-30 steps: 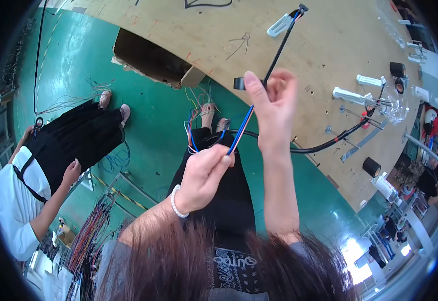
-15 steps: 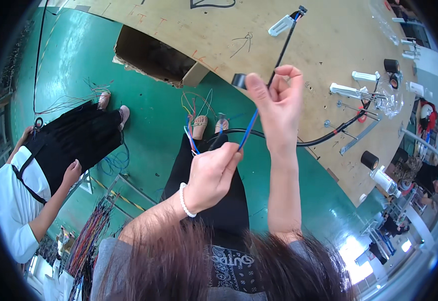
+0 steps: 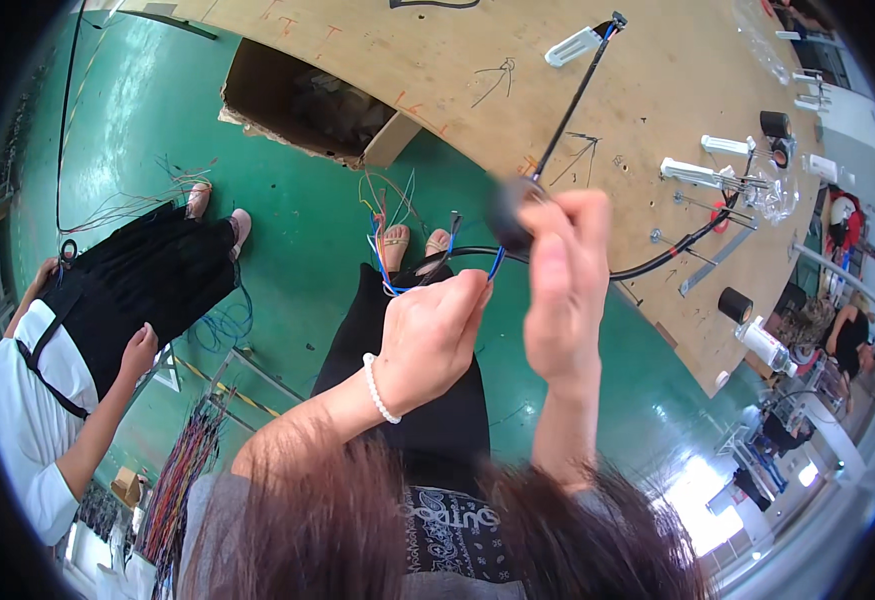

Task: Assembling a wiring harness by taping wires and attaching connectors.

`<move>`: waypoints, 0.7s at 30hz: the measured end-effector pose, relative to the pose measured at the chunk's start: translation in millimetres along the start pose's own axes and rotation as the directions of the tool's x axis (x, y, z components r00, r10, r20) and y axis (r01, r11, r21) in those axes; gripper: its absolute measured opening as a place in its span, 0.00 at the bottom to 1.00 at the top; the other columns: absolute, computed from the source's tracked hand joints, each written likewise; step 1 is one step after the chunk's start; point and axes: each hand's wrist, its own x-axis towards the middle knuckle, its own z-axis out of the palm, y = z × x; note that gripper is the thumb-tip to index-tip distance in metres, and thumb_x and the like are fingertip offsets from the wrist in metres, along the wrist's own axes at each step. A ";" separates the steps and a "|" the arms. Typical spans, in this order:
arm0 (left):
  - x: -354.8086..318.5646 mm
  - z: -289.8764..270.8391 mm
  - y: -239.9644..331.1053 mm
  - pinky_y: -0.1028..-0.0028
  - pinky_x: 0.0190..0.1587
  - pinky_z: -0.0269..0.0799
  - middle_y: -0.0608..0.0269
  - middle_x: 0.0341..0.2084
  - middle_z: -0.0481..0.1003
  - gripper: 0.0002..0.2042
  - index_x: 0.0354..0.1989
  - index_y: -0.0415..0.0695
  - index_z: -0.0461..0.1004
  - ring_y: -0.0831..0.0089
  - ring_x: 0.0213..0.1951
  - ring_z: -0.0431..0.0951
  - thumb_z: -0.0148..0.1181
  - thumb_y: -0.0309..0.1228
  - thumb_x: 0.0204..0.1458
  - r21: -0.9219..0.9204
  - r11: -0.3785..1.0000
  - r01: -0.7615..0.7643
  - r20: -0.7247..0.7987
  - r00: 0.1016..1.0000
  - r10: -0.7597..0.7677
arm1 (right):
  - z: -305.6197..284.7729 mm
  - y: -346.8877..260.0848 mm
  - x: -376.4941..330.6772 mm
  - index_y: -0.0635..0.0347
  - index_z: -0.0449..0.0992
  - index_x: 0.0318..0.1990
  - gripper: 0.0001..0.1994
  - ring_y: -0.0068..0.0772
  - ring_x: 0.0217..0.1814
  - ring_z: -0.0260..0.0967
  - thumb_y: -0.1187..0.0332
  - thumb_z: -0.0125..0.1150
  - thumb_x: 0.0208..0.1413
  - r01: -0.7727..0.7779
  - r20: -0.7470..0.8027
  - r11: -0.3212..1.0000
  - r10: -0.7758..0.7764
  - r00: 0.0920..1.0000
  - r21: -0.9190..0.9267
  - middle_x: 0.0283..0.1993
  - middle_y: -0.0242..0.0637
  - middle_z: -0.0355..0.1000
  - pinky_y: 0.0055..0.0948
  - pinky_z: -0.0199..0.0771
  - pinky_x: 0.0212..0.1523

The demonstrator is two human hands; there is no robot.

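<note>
My left hand [image 3: 432,330] is closed round a bundle of wires, and loose coloured wire ends [image 3: 379,255] fan out beyond its far side. Blue wires [image 3: 497,262] show between my two hands. From there the bundle runs up to the far end of the board as a black-wrapped stretch [image 3: 569,105], ending at a small connector [image 3: 618,20]. My right hand [image 3: 569,285], smeared by motion, has its fingers at a blurred roll of black tape [image 3: 509,215] beside the bundle. A thick black cable [image 3: 657,263] passes behind my right hand onto the board.
White holders [image 3: 692,173] and metal pegs stand on the wooden board [image 3: 647,110]. Black tape rolls [image 3: 735,304] and a bottle [image 3: 765,345] lie along its right side. A cardboard box [image 3: 387,140] sits below the board's edge. Another person [image 3: 57,350] is at left.
My right hand has come down and turned, bringing the tape roll lower, close to the bundle. My left hand keeps its grip on the wires. The view has shifted slightly.
</note>
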 end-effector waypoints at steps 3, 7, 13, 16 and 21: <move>-1.8 -3.1 -3.0 0.62 0.24 0.68 0.54 0.20 0.71 0.03 0.34 0.39 0.68 0.54 0.24 0.75 0.55 0.23 0.56 0.037 0.999 -0.011 0.029 1.000 0.010 | 26.6 -3.3 26.7 0.61 0.69 0.48 0.11 0.22 0.31 0.60 0.65 0.53 0.62 -0.185 -0.075 0.982 0.187 0.980 0.032 0.31 0.33 0.61 0.24 0.61 0.31; -1.2 -3.0 -2.3 0.63 0.24 0.68 0.54 0.19 0.71 0.03 0.35 0.38 0.68 0.55 0.23 0.75 0.54 0.24 0.59 -0.184 0.969 0.163 0.079 0.985 -0.151 | 49.1 39.5 27.1 0.62 0.69 0.46 0.11 0.22 0.37 0.67 0.64 0.54 0.65 -0.380 -0.061 0.717 0.506 0.861 0.584 0.36 0.29 0.67 0.27 0.67 0.38; -2.0 -12.4 -9.4 0.71 0.26 0.67 0.56 0.21 0.70 0.03 0.36 0.37 0.69 0.62 0.20 0.71 0.51 0.23 0.61 -0.176 0.967 0.183 0.105 0.980 -0.166 | 65.1 20.1 -8.2 0.61 0.72 0.38 0.16 0.31 0.49 0.67 0.56 0.49 0.67 -0.232 0.076 0.232 0.531 0.844 0.945 0.48 0.37 0.66 0.32 0.73 0.44; -3.6 -15.1 -11.3 0.64 0.27 0.70 0.51 0.22 0.73 0.01 0.36 0.37 0.70 0.54 0.24 0.75 0.53 0.21 0.57 -0.012 0.997 0.076 0.076 0.994 -0.075 | 27.2 -1.6 -11.8 0.61 0.74 0.37 0.11 0.32 0.38 0.66 0.61 0.56 0.62 -0.122 -0.110 0.968 0.149 0.983 0.219 0.39 0.40 0.65 0.29 0.66 0.31; -23.7 -12.3 -12.2 0.66 0.27 0.68 0.55 0.22 0.72 0.02 0.37 0.37 0.70 0.57 0.24 0.74 0.53 0.20 0.56 -0.116 0.993 0.031 0.136 0.991 -0.015 | 39.2 4.9 15.8 0.56 0.65 0.49 0.15 0.16 0.27 0.59 0.71 0.64 0.59 -0.342 -0.129 0.828 0.437 0.890 0.444 0.28 0.25 0.63 0.18 0.57 0.27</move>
